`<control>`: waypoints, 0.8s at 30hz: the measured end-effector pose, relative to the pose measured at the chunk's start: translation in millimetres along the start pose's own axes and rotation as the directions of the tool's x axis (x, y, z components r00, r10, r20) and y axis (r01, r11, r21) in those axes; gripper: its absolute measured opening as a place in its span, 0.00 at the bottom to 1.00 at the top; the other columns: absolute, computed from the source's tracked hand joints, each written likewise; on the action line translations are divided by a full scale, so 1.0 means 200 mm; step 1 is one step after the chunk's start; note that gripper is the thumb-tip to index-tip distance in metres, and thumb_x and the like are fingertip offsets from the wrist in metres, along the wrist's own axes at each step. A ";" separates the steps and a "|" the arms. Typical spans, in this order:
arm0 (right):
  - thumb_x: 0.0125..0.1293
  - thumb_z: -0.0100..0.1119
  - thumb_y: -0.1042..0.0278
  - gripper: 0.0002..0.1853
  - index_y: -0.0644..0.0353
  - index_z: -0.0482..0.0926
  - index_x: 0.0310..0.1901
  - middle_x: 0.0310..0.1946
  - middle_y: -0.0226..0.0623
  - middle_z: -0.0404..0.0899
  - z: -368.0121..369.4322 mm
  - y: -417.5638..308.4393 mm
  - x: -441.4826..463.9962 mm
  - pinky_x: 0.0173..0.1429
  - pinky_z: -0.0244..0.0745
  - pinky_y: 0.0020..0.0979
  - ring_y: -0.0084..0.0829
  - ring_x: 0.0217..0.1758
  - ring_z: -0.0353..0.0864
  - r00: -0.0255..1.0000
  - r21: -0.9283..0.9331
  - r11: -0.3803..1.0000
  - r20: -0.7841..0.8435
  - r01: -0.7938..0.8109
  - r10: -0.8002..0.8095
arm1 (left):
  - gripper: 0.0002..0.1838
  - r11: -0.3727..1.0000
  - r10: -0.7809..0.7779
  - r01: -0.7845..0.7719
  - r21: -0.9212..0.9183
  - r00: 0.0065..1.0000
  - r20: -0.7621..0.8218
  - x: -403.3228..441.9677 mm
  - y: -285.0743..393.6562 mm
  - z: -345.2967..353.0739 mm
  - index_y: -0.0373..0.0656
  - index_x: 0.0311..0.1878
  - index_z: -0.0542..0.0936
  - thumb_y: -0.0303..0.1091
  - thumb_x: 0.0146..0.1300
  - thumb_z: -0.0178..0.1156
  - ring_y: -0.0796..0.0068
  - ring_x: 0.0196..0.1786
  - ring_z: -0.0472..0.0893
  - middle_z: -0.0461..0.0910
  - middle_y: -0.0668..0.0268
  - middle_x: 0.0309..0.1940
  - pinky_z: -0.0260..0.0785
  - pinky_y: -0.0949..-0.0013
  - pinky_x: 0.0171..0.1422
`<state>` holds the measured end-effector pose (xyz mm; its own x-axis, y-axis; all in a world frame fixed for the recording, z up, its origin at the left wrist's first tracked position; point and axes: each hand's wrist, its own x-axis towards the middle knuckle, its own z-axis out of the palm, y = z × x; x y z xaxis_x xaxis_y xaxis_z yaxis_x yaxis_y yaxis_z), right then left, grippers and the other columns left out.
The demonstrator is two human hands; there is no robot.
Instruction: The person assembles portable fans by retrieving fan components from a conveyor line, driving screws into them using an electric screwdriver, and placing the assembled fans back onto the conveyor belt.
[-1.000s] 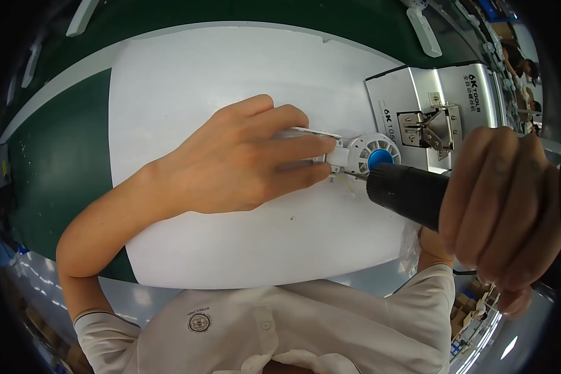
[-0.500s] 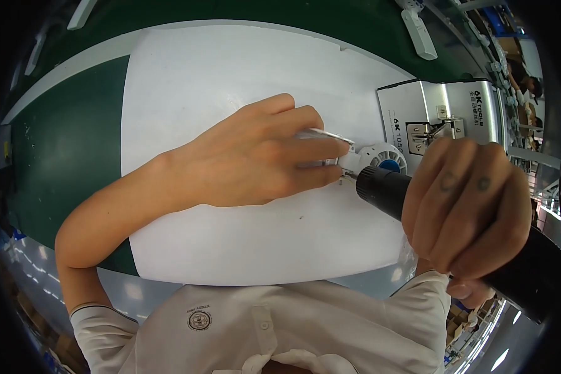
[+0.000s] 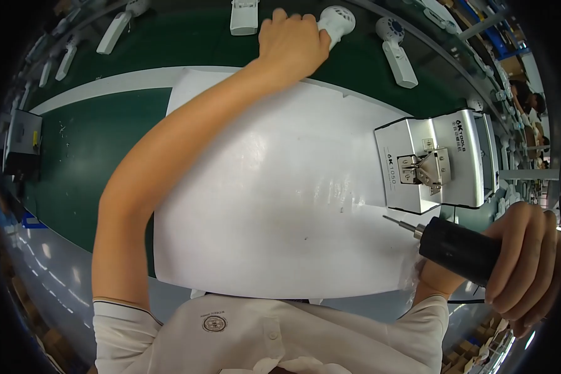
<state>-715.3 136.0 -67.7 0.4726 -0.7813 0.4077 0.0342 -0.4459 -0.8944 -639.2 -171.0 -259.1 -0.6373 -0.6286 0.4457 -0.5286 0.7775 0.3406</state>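
My left hand point(image 3: 293, 50) reaches to the far side of the table, over the green surface. It is closed around a white handheld device point(image 3: 338, 23) with a round, slotted head, like a small fan; its handle is mostly hidden by my fingers. At the right, my right hand point(image 3: 525, 268) grips a black electric screwdriver point(image 3: 458, 249). The metal bit points left, above the white sheet point(image 3: 262, 230), touching nothing.
A silver screw feeder point(image 3: 467, 162) stands at the right of the sheet. More white devices lie along the green belt, including one at right point(image 3: 399, 59) and another point(image 3: 244, 17) beside my left hand. People point(image 3: 533, 103) sit far off at right.
My left hand has moved from the middle of the sheet to the far green surface with the white device. The screwdriver has drawn back right and down, away from the device.
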 end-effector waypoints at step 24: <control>0.62 0.68 0.73 0.06 0.55 0.80 0.38 0.28 0.32 0.83 -0.09 0.15 -0.09 0.37 0.84 0.28 0.26 0.26 0.82 0.896 -0.163 0.987 -0.435 0.015 -0.086 | 0.19 0.805 0.568 -0.467 -0.367 0.786 0.245 -0.78 -0.17 -0.68 0.40 0.55 0.82 0.23 0.58 0.62 0.59 0.56 0.78 0.78 0.59 0.60 0.72 0.62 0.61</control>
<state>-737.6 128.6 -98.2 0.0376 -0.8521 0.5220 -0.1025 -0.5229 -0.8462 -445.2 -96.9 -228.5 -0.9385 -0.0572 0.3406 0.0779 0.9258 0.3699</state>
